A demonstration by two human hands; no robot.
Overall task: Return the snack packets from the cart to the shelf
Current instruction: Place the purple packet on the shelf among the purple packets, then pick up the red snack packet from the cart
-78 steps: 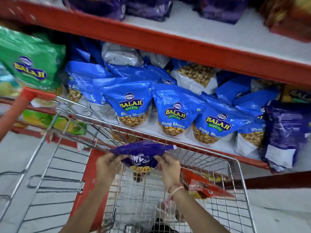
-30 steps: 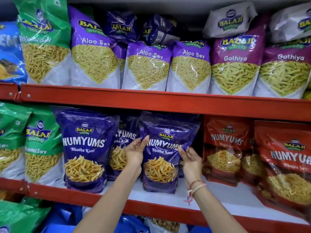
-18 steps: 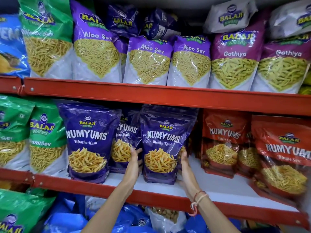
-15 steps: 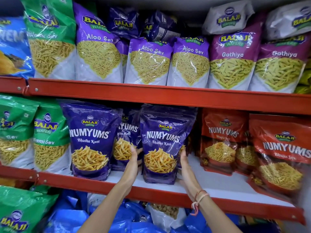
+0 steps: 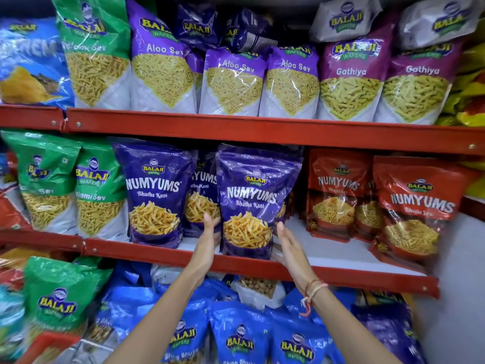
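A purple Numyums Bhatha Kani packet point(image 5: 252, 206) stands upright on the middle shelf point(image 5: 354, 273), near its front edge. My left hand point(image 5: 208, 244) is flat and open at the packet's lower left edge, fingertips at or just off it. My right hand point(image 5: 290, 249) is open at the packet's lower right side, a small gap from it. Neither hand grips anything. Two more purple Numyums packets point(image 5: 154, 195) stand to the left and behind it.
Red Numyums packets point(image 5: 417, 206) stand right of a bare gap on the shelf, green sev packets point(image 5: 94, 190) to the left. Aloo Sev and Gathiya packets point(image 5: 291, 80) fill the shelf above, blue packets point(image 5: 238, 337) the one below. A red cart part point(image 5: 44, 346) shows bottom left.
I lifted the purple packet from the cart and stood it on the middle shelf. Over the last half second both hands have drawn back from its sides and opened.
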